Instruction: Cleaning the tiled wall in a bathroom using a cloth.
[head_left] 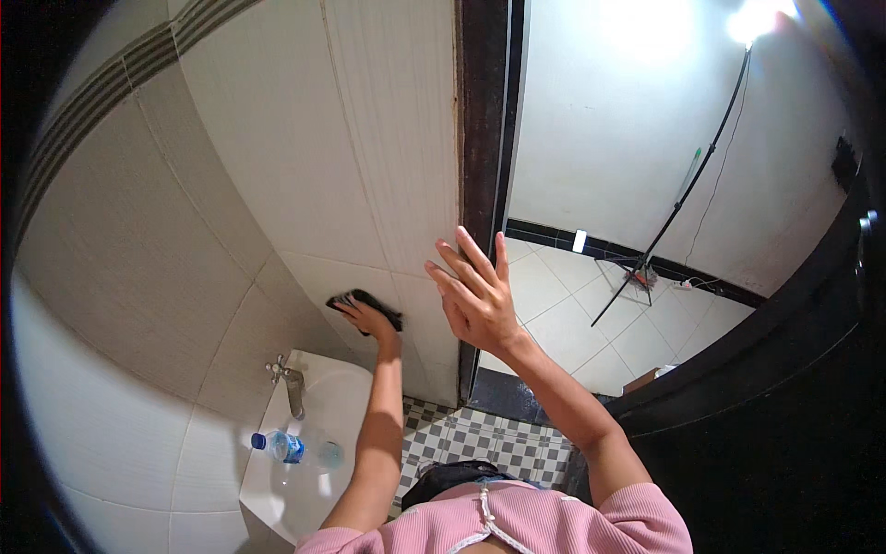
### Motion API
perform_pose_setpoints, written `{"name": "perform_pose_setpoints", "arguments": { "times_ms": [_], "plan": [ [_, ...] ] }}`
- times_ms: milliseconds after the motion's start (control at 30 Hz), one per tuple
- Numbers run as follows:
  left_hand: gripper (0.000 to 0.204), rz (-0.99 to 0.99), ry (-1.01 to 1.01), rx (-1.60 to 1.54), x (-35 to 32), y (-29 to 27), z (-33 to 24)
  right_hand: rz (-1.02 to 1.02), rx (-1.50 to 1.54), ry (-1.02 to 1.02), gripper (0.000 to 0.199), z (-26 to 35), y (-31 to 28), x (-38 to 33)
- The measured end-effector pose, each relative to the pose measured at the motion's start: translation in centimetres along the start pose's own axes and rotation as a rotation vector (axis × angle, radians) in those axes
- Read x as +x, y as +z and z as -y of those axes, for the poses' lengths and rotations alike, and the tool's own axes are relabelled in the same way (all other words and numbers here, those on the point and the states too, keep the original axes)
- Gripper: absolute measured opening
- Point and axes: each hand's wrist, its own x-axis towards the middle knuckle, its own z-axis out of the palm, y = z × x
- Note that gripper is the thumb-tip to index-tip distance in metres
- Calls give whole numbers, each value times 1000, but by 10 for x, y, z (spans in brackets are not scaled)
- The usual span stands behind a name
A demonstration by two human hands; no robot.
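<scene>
My left hand [369,319] reaches to the tiled wall [388,148] above the washbasin's right end. Its fingers are spread over a black cloth-like pad [383,307] that lies against the tiles; whether it is a cloth or a brush I cannot tell. My right hand [480,300] is raised in front of the dark door frame [482,175], fingers apart and nothing in it. Whether its fingertips touch the frame is unclear.
Left of my arm is a white washbasin [346,392] with a metal tap [293,392]. A clear plastic bottle [284,448] with a blue cap lies on it. Beyond the doorway stands a lit lamp on a black tripod [678,203]. A dark door [794,406] is at right.
</scene>
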Motion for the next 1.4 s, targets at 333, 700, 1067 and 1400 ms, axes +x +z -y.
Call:
{"name": "perform_pose_setpoints", "arguments": {
  "times_ms": [333,700,1067,1400],
  "plan": [
    [61,62,922,4,-41,-9,-234,-23,-48,-16,35,-8,-13,5],
    [67,92,1162,84,-54,-3,-97,-62,-18,-37,43,-4,2,22],
    [66,43,-129,-103,13,-1,9,14,-101,-126,49,-12,18,27],
    [67,448,-543,-1180,-30,12,-17,24,-70,-56,46,-7,22,33]
  ]
}}
